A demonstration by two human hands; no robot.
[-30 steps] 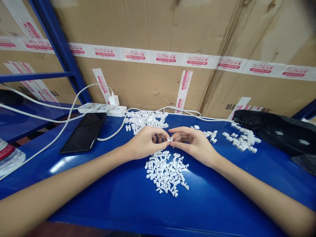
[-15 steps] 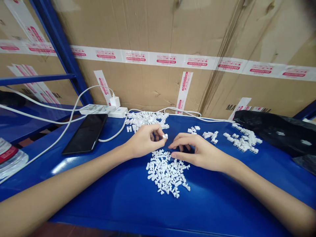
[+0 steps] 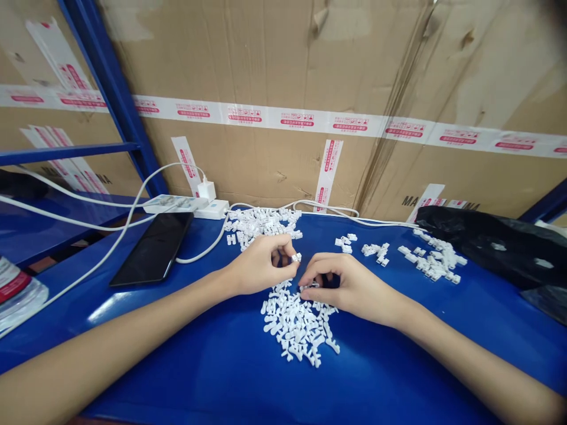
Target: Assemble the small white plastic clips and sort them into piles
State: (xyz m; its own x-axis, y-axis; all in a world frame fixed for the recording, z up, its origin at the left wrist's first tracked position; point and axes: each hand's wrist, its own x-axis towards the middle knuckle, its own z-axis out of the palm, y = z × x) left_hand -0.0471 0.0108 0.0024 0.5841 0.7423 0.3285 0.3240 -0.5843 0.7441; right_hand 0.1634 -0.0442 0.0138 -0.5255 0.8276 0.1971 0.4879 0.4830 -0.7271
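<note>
Between the thumb and fingertips of my left hand (image 3: pixel 264 264) is a small white plastic piece (image 3: pixel 296 257). My right hand (image 3: pixel 344 283) is at the upper right edge of a pile of small white lever-like parts (image 3: pixel 297 327); its thumb and fingers are curled toward each other over the pile, and whatever lies between the tips is too small to make out. Behind my left hand lies a heap of white block-like pieces (image 3: pixel 263 223). Smaller groups of white pieces (image 3: pixel 376 251) rest to the right, with a larger cluster (image 3: pixel 436 260) beyond them.
A black phone (image 3: pixel 153 248) lies on the blue table (image 3: pixel 212 366) at the left, near a white power strip (image 3: pixel 177 204) with cables. A black plastic bag (image 3: pixel 496 239) is at the right. Taped cardboard (image 3: pixel 248 153) stands behind, and a clear plastic item (image 3: pixel 18 289) is at the far left.
The fingers of my right hand have come down onto the pile and drawn closer together. My left hand still holds the white piece. The whole view has shifted slightly.
</note>
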